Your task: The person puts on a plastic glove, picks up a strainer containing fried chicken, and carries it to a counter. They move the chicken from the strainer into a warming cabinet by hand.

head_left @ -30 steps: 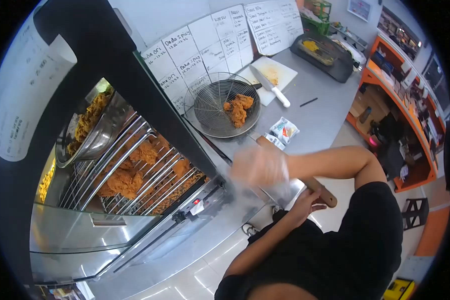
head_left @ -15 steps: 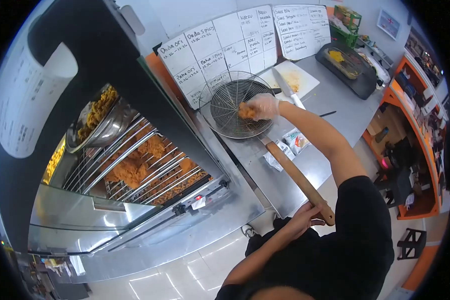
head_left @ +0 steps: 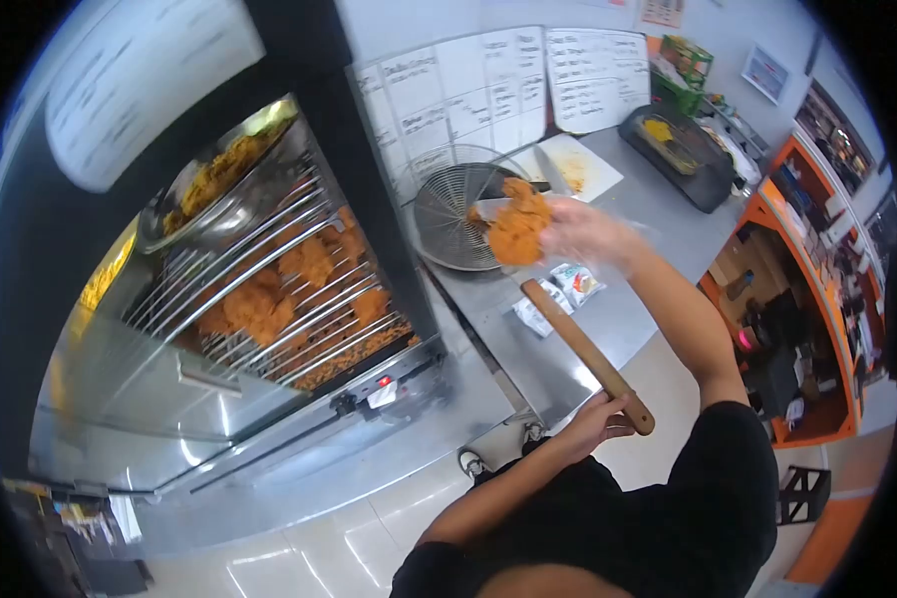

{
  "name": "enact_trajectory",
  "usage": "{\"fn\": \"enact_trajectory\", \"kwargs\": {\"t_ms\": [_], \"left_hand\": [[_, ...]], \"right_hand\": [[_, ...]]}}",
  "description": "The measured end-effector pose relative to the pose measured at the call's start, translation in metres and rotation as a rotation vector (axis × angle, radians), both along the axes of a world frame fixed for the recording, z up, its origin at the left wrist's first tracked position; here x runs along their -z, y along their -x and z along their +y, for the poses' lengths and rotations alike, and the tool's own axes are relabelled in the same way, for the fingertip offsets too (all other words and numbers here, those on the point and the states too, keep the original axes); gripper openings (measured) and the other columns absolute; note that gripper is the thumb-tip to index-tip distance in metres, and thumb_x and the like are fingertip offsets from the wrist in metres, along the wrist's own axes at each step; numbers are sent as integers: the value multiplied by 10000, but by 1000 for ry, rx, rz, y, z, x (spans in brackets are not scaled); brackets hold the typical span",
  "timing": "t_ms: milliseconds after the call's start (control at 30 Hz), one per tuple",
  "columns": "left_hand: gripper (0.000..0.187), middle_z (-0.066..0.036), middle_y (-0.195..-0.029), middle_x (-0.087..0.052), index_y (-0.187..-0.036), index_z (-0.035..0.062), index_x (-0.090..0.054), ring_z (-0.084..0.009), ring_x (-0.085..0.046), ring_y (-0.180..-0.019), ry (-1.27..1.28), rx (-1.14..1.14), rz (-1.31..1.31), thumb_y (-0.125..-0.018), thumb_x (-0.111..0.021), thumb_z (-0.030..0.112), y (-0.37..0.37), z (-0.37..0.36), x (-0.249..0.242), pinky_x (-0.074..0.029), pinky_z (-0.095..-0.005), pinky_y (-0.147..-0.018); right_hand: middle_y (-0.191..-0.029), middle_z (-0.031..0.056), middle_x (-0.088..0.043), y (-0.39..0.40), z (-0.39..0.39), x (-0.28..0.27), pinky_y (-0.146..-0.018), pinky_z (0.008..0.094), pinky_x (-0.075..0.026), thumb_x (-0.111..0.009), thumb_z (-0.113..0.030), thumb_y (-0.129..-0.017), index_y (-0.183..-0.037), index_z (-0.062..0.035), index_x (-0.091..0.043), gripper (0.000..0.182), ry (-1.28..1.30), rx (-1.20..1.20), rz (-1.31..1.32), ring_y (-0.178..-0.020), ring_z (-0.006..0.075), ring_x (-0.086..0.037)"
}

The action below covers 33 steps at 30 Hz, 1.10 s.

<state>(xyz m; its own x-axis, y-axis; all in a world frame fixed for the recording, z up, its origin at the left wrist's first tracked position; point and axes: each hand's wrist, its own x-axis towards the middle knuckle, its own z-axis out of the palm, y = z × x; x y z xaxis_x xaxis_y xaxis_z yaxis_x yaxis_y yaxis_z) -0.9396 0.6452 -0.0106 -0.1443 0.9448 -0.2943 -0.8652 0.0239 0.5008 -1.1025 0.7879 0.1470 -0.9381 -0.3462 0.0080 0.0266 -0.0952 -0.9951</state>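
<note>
My right hand (head_left: 586,233), in a clear plastic glove and blurred by motion, grips a piece of orange-brown fried chicken (head_left: 518,231). It holds the chicken raised over the right side of a round wire strainer (head_left: 447,221), hiding part of the mesh. My left hand (head_left: 598,427) is closed around the lower end of the strainer's long wooden handle (head_left: 580,344). The strainer lies over the steel counter (head_left: 628,304), left of two small printed packets (head_left: 574,283).
At left stands an open heated cabinet with fried chicken (head_left: 259,304) on a wire rack and a steel bowl (head_left: 219,199) above. A knife lies on a white cutting board (head_left: 593,169) behind. A black tray (head_left: 698,164) sits farther right. Handwritten whiteboards (head_left: 468,90) lean on the wall.
My right hand has lifted the fried chicken from the strainer, bringing it up and nearer to me. My left hand still holds the handle. The view has shifted, showing the cabinet farther right.
</note>
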Motion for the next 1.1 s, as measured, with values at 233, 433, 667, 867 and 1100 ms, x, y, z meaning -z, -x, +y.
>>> {"fn": "enact_trajectory", "kwargs": {"t_ms": [233,433,667,867,1100], "left_hand": [[387,-92,-1104,-578,-1257,66,-439,-196,-623,-927,-52,-19,16,-962,-508,306,0,-6,2,-514,-349,-825],[348,-60,-1074,-566,-1220,76,-444,-163,-613,-845,-124,-38,-22,-963,-505,301,-2,-10,4,-517,-308,-788],[391,-57,-1186,-542,-1233,78,-465,-153,-559,-1050,-162,-66,-1,-957,-513,352,-1,-17,-3,-485,-333,-868],[398,-102,-1229,-540,-1193,83,-487,-193,-588,-1042,-178,40,5,-929,-556,372,4,-16,0,-500,-348,-849],[329,-85,-1013,-600,-1178,74,-481,-219,-637,-838,-30,-81,-109,-923,-568,264,-3,-4,15,-525,-331,-743]], "right_hand": [[-1038,73,-610,-51,-126,-54,-641,255,-508,-614,-389,-892,-1318,13,-430,614,39,-74,12,-823,125,-594],[-996,88,-600,-10,-231,-55,-590,231,-496,-578,-385,-920,-1255,25,-454,544,159,29,-50,-715,113,-589],[-915,85,-579,60,-278,-44,-550,247,-501,-589,-193,-924,-1195,28,-465,371,170,348,116,-687,107,-558],[-900,194,-623,97,-286,-29,-577,354,-533,-601,-144,-860,-1084,42,-563,294,-265,570,305,-715,259,-650],[-957,242,-621,101,-309,-19,-766,488,-492,-582,-258,-862,-1021,14,-599,315,-631,907,648,-828,426,-602]]}}
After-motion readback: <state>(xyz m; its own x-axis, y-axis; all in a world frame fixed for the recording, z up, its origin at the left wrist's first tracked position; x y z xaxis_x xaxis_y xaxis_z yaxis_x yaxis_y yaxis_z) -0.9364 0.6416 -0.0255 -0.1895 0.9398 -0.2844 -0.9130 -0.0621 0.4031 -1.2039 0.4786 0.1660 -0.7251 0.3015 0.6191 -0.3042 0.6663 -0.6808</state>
